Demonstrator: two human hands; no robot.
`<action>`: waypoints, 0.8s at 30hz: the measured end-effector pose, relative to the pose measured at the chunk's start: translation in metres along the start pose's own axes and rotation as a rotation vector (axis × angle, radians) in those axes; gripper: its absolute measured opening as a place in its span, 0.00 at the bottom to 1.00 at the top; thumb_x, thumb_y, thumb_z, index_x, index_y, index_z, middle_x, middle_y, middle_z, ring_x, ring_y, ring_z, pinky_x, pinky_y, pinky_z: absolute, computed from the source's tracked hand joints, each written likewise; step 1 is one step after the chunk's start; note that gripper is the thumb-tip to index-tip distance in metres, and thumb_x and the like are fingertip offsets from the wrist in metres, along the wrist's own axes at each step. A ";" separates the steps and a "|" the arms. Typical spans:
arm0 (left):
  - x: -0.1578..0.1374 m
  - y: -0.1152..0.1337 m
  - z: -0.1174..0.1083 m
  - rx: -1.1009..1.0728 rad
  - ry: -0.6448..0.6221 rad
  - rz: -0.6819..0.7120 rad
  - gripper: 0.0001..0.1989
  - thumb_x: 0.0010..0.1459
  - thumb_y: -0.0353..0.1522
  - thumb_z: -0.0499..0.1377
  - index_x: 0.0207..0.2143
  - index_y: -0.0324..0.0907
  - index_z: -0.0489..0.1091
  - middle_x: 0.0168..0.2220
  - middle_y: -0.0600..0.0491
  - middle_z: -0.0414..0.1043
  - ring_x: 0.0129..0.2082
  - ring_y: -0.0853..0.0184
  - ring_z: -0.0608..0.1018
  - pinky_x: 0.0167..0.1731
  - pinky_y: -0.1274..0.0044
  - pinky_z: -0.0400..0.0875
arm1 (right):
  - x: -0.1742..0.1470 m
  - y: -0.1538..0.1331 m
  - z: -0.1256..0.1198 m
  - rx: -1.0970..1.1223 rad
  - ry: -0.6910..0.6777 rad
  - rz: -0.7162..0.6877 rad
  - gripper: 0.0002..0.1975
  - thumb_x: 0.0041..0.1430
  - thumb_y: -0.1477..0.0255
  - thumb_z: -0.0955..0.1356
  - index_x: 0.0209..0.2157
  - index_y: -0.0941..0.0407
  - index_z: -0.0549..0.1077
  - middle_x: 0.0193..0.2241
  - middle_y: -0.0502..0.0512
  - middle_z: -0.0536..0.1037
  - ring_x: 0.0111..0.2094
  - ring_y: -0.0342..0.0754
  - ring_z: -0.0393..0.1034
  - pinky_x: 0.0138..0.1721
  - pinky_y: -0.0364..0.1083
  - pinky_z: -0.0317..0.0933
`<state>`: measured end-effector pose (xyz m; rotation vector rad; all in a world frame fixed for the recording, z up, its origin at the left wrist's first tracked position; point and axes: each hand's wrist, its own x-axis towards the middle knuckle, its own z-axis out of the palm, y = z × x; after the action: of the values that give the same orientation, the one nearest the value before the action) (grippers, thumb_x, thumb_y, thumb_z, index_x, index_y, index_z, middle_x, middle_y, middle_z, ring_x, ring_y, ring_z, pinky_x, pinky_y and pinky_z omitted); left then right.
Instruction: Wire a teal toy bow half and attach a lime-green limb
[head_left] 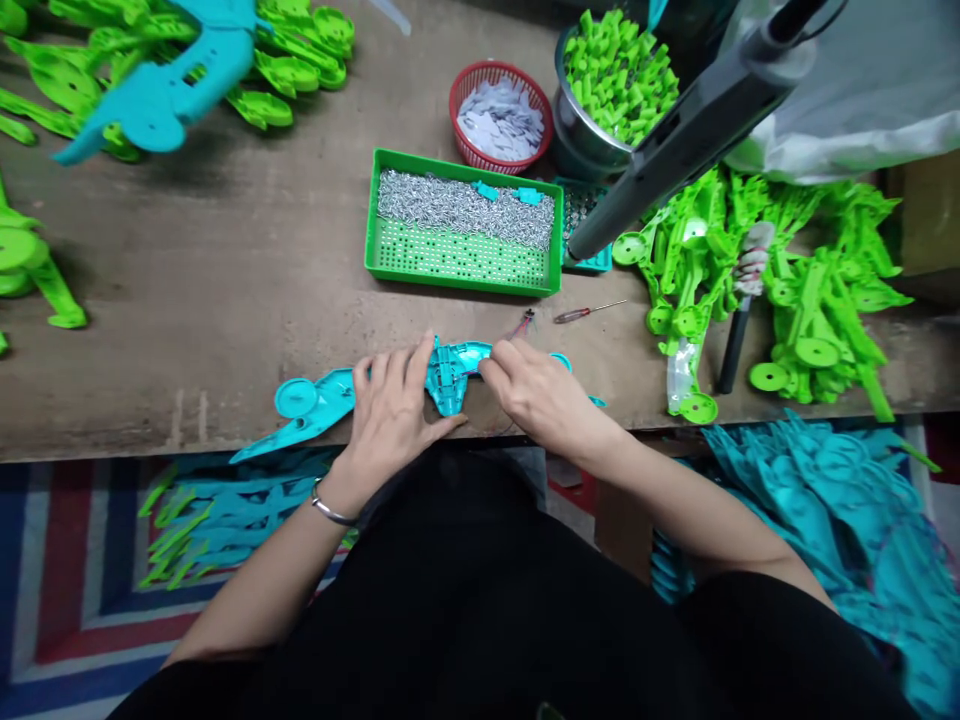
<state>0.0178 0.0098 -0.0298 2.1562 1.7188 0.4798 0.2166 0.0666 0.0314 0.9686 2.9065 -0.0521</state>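
A turquoise plastic shell (pixel 448 378), its ribbed inside facing up, lies along the front edge of the table. My left hand (pixel 390 405) grips it left of the middle, fingers over the top and thumb by the lower edge. Over the shell's right part, my right hand (pixel 536 395) is closed in a pinch on thin wires (pixel 519 328). Those wires run out past the knuckles to a small dark part on the table. The fingertips of my right hand are partly hidden. A screwdriver (pixel 574 315) with a reddish handle rests just beyond that hand.
A green basket (pixel 465 285) of small metal pieces stands ahead. Behind it are a red basket (pixel 454 110) of white pieces and a metal bowl (pixel 592 140) of green parts. A grey post (pixel 675 130) slants across the right. Green shells (pixel 817 300) are heaped at right.
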 end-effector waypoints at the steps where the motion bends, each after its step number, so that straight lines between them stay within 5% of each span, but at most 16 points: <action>1: 0.000 0.000 0.001 0.001 0.006 -0.002 0.51 0.53 0.49 0.65 0.70 0.35 0.48 0.54 0.35 0.69 0.53 0.45 0.69 0.55 0.56 0.57 | 0.001 -0.001 0.001 0.021 -0.005 0.007 0.12 0.66 0.82 0.59 0.35 0.59 0.71 0.32 0.60 0.71 0.32 0.51 0.60 0.30 0.49 0.53; 11: 0.004 0.003 0.001 -0.037 0.060 0.038 0.51 0.52 0.50 0.65 0.71 0.40 0.47 0.54 0.38 0.70 0.52 0.47 0.70 0.54 0.59 0.59 | -0.007 0.011 0.036 0.552 0.133 0.260 0.09 0.69 0.74 0.61 0.40 0.59 0.72 0.34 0.56 0.72 0.35 0.47 0.66 0.37 0.46 0.61; 17: 0.002 0.004 0.003 -0.113 0.069 0.067 0.47 0.52 0.48 0.67 0.68 0.39 0.53 0.59 0.37 0.66 0.57 0.46 0.68 0.57 0.58 0.60 | -0.008 0.011 0.048 0.578 0.146 0.338 0.08 0.67 0.74 0.63 0.38 0.58 0.74 0.35 0.56 0.71 0.37 0.48 0.68 0.37 0.46 0.61; 21: -0.011 0.002 -0.003 -0.203 0.232 -0.024 0.25 0.61 0.41 0.61 0.57 0.40 0.64 0.49 0.42 0.72 0.51 0.54 0.72 0.52 0.63 0.65 | -0.008 0.009 0.052 0.579 0.182 0.333 0.09 0.67 0.72 0.63 0.37 0.58 0.75 0.34 0.56 0.72 0.36 0.48 0.68 0.38 0.46 0.61; 24: -0.008 0.001 -0.009 -0.156 0.198 -0.073 0.09 0.66 0.35 0.54 0.45 0.43 0.70 0.42 0.46 0.73 0.45 0.57 0.73 0.49 0.64 0.65 | -0.007 0.007 0.055 0.570 0.204 0.350 0.10 0.67 0.71 0.64 0.38 0.57 0.77 0.34 0.56 0.74 0.36 0.48 0.69 0.38 0.46 0.61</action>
<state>0.0127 0.0019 -0.0223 1.9854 1.7893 0.8020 0.2297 0.0655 -0.0225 1.6353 2.8949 -0.8401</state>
